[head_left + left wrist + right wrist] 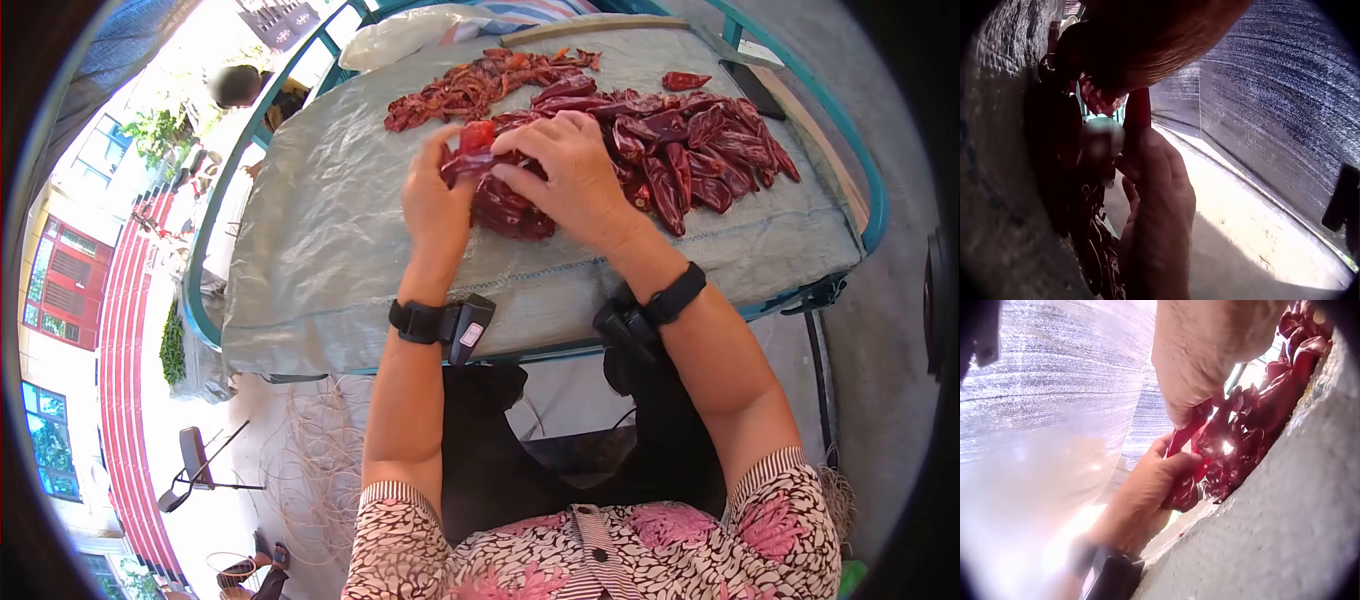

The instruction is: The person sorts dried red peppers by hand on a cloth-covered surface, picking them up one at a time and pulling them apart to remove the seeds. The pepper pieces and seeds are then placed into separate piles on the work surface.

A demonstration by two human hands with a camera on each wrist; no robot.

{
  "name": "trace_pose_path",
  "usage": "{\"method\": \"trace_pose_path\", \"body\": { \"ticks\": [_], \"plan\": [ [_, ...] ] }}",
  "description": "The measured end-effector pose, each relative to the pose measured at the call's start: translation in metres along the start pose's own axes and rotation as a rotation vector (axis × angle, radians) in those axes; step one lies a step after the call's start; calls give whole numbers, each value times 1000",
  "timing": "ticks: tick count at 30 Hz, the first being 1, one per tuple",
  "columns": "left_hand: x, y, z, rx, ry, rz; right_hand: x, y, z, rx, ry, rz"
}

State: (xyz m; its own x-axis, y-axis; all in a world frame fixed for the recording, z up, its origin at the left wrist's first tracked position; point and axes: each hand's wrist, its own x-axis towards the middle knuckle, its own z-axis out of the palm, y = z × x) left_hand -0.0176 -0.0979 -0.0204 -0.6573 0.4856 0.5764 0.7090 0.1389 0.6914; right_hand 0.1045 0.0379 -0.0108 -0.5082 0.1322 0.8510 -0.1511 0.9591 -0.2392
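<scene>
Dried dark red peppers (700, 150) lie heaped on a grey-green woven sheet (320, 210). My left hand (437, 205) pinches a red pepper (477, 137) between thumb and fingers, just above the sheet. Close beside it, my right hand (570, 175) has its fingers and thumb curled round the same cluster of pepper. Below the hands sit more peppers (510, 210). In the right wrist view, the left hand (1147, 487) grips a glossy pepper (1183, 490) while the right hand (1210, 350) holds its upper part. The left wrist view is dark.
A pile of smaller, crinkled red peppers (440, 98) lies behind the hands. One pepper (686, 80) lies apart near a black phone-like object (752, 90). A teal metal rail (205, 270) surrounds the sheet, with a pale sack (400, 38) at the back.
</scene>
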Motion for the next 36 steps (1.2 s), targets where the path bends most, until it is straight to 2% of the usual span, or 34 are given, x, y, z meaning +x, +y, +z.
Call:
{"method": "trace_pose_path", "body": {
  "ticks": [3,4,7,14,17,22,25,28,30,34,36],
  "plan": [
    [-3,-5,-9,-29,98,-196,3,12,-1,-53,78,43],
    [-4,-11,-11,-33,100,-209,3,18,-1,-26,60,110],
    [-7,-9,-13,-62,102,-58,1,23,-2,-135,150,224],
    [-18,17,-16,-199,-74,-71,2,11,-5,-83,-35,-24],
    [-19,13,-15,-214,-70,-77,-2,13,-1,-114,-79,11],
    [-12,-16,-16,-182,112,-175,2,21,-3,-114,192,126],
    [-3,-33,-22,245,303,155,7,24,-11,-152,308,208],
    [-5,-23,-28,135,317,62,7,26,-16,-87,319,292],
    [-5,-24,-26,-42,299,-57,4,28,-16,-34,289,355],
    [-3,-20,-22,-419,343,-226,-5,32,-9,10,238,351],
    [-1,-30,-22,-393,338,-244,-5,31,-7,-22,266,324]
  ]
}}
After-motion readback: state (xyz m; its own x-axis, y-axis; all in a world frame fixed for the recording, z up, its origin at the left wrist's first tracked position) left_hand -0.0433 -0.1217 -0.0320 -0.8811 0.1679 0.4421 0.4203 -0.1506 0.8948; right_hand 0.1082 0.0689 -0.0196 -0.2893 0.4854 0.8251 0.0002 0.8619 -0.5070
